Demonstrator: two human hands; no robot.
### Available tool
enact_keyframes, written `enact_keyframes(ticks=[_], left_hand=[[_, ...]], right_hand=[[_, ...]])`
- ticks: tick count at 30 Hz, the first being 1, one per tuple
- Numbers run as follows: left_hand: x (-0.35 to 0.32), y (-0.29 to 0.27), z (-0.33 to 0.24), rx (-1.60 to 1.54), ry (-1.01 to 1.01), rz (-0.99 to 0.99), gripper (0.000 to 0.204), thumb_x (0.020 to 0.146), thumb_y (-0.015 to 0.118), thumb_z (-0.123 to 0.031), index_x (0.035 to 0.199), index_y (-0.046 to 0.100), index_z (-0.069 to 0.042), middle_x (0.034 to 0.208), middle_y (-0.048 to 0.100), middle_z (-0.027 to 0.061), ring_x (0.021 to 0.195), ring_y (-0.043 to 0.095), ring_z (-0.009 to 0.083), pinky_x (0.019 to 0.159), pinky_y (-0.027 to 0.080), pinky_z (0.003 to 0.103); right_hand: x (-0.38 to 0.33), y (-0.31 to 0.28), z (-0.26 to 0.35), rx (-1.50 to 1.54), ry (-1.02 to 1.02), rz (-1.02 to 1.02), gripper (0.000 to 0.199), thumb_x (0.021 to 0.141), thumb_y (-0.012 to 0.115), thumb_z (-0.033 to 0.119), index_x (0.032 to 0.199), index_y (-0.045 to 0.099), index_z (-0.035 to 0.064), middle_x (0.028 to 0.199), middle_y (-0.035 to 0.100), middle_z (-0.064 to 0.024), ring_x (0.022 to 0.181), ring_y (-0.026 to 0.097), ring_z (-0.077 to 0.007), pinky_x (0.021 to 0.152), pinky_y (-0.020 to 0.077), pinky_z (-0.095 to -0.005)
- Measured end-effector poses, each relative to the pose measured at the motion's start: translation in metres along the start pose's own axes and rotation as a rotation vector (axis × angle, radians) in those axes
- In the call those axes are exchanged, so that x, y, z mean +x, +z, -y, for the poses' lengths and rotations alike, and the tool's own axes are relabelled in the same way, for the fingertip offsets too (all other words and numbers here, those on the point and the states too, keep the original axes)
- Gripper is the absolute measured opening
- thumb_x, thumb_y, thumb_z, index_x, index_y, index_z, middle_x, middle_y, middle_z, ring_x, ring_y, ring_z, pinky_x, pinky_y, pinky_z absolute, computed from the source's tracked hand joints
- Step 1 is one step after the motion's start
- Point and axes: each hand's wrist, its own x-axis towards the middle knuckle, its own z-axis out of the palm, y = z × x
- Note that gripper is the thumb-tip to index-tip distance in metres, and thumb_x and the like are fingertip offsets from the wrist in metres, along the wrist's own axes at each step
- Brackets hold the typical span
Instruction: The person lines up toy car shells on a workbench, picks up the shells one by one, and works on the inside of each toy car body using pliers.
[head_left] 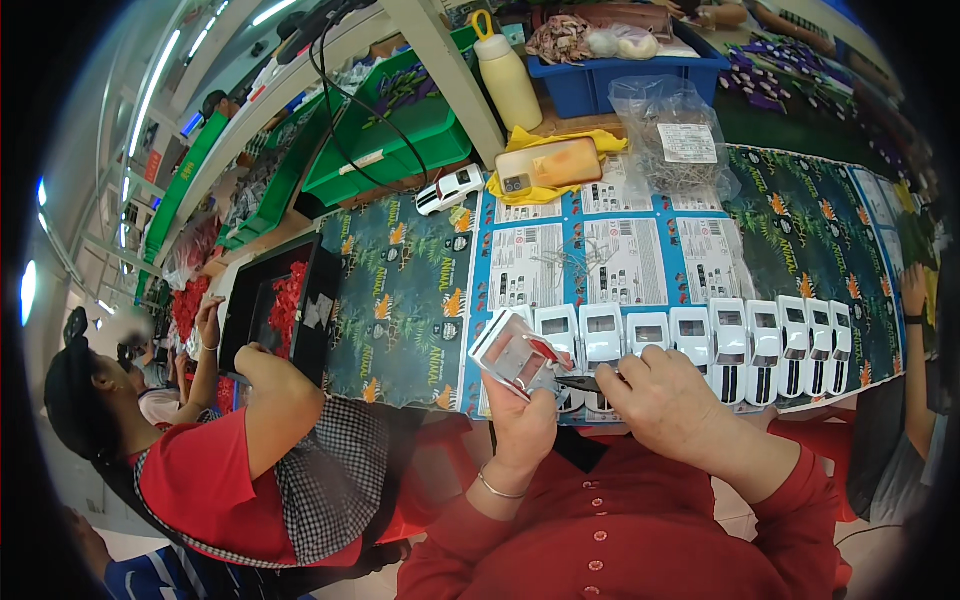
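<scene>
Near the table's front edge, my left hand is closed around a clear plastic toy car part with a red piece showing inside. My right hand grips dark-tipped pliers, whose jaws are at the part's right edge. Most of the pliers' handles are hidden in that hand. Just behind and to the right of my hands stands a row of several white toy cars, some with black stripes. A loose pile of thin metal pins or wires lies on the printed card sheet beyond.
At the back are a white toy car, a phone on yellow cloth, a clear bag of thin metal pieces, a yellow bottle and a blue bin. A co-worker reaches into a black tray at left.
</scene>
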Motion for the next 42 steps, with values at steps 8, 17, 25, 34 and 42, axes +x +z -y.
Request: enact_keyframes(ticks=[8, 17, 25, 34, 42], left_hand=[[0.027, -0.021, -0.017, -0.041, -0.034, -0.101, 0.075, 0.066, 0.041, 0.011, 0.137, 0.026, -0.006, 0.117, 0.049, 0.0143, 0.105, 0.054, 0.0273, 0.092, 0.047, 0.044], [0.083, -0.165, -0.004, 1.505, 0.112, -0.308, 0.056, 0.073, 0.069, -0.018, 0.125, 0.051, -0.009, 0.114, 0.053, 0.0181, 0.107, 0.049, 0.0356, 0.093, 0.038, 0.046], [0.084, -0.133, -0.011, 1.579, 0.303, -0.150, 0.044, 0.074, 0.071, -0.020, 0.114, 0.059, -0.008, 0.107, 0.058, 0.0153, 0.103, 0.055, 0.0342, 0.084, 0.043, 0.044], [0.035, -0.051, -0.010, 1.386, 0.053, 0.275, 0.055, 0.079, 0.068, -0.037, 0.125, 0.052, -0.012, 0.095, 0.056, 0.0202, 0.077, 0.062, 0.0376, 0.063, 0.050, 0.045], [0.046, -0.059, 0.001, 1.350, 0.050, 0.200, 0.053, 0.078, 0.066, -0.027, 0.126, 0.052, -0.011, 0.093, 0.057, 0.0194, 0.075, 0.061, 0.0365, 0.065, 0.049, 0.042]], right_hand=[[-0.002, 0.001, -0.015, 0.286, 0.171, 0.045, 0.025, 0.073, 0.066, 0.015, 0.095, 0.061, 0.0051, 0.079, 0.058, -0.0111, 0.073, 0.059, -0.0293, 0.061, 0.0487, -0.0392], [-0.001, 0.003, -0.074, 0.261, 0.414, 0.122, 0.028, 0.080, 0.056, 0.017, 0.103, 0.058, 0.0009, 0.089, 0.057, -0.0177, 0.088, 0.056, -0.0369, 0.077, 0.0459, -0.0446], [0.046, 0.014, -0.124, 0.311, 0.615, 0.533, 0.035, 0.083, 0.045, 0.025, 0.092, 0.064, -0.0030, 0.094, 0.065, -0.0224, 0.088, 0.061, -0.0397, 0.079, 0.0476, -0.0473], [0.079, 0.031, -0.153, 0.782, 1.006, 0.690, 0.028, 0.080, 0.051, 0.024, 0.068, 0.057, -0.0002, 0.068, 0.058, -0.0078, 0.056, 0.058, -0.0172, 0.044, 0.0462, -0.0320], [0.094, 0.032, -0.164, 0.370, 0.532, 0.847, 0.026, 0.078, 0.049, 0.017, 0.075, 0.061, -0.0055, 0.073, 0.062, -0.0186, 0.062, 0.063, -0.0271, 0.054, 0.0513, -0.0417]])
